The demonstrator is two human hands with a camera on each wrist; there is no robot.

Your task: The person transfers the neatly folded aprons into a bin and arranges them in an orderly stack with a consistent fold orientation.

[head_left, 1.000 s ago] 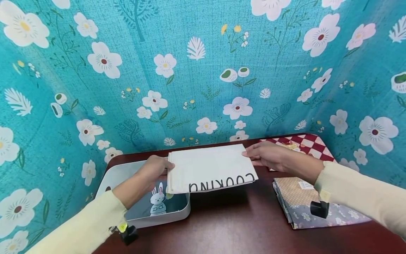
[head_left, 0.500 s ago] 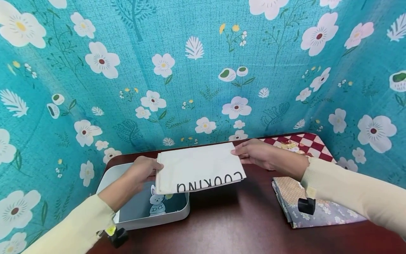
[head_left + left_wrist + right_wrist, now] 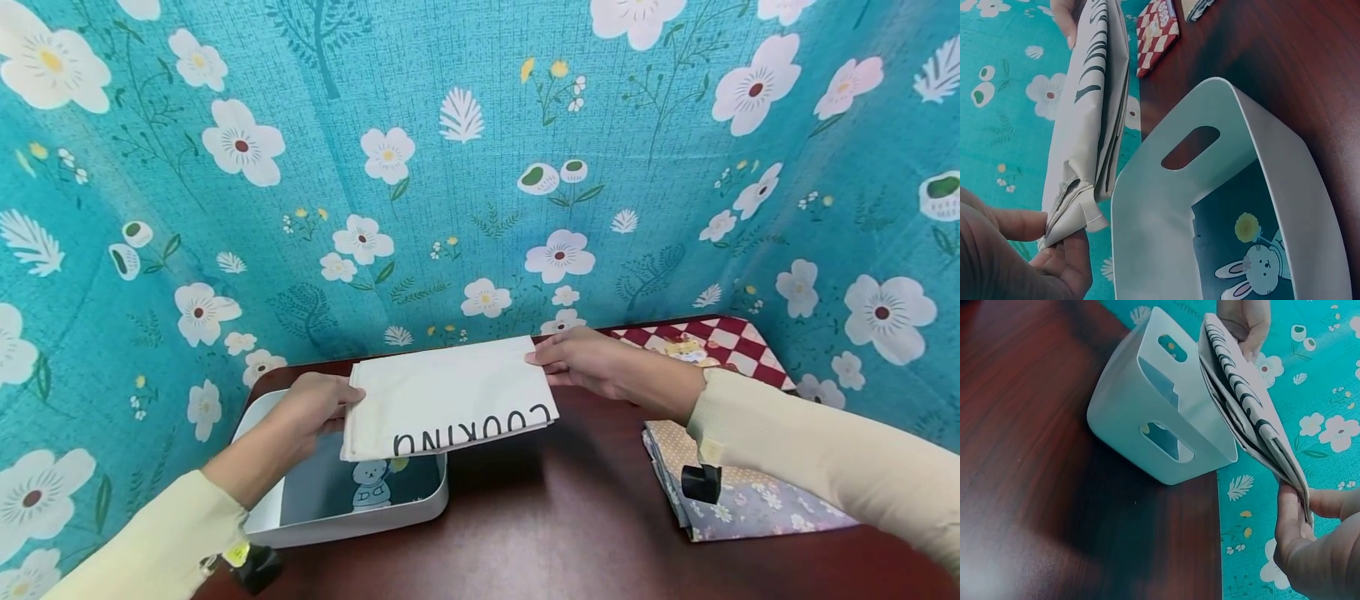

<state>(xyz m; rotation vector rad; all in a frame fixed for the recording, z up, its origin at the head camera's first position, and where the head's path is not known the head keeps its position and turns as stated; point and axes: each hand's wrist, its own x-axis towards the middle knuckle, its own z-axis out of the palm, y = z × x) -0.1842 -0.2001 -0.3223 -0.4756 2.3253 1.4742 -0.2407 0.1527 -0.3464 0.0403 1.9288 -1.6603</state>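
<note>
A folded white cloth (image 3: pixel 450 383) with black lettering, upside down in the head view, is held level between both hands. My left hand (image 3: pixel 317 406) pinches its left end, thumb on top. In the left wrist view, a short strap-like fold (image 3: pixel 1090 211) sticks out beside the left fingers. At the opposite end, my right hand (image 3: pixel 581 360) pinches the cloth between thumb and fingers. The cloth's layers show along its edge in the right wrist view. Beneath its left part stands a white plastic basket (image 3: pixel 375 522) with handle holes, overlapped by the cloth and left arm.
A rabbit picture (image 3: pixel 1263 269) shows inside the basket. On the right of the dark wooden table (image 3: pixel 540 533) lies a folded grey-and-tan floral cloth (image 3: pixel 738 496). A red-and-white checked cloth (image 3: pixel 738 337) lies behind it. A teal floral curtain (image 3: pixel 465 192) encloses the back and sides.
Both hands have carried the folded white cloth to the left, so it now covers more of the basket in the head view. The basket and the other cloths stay put.
</note>
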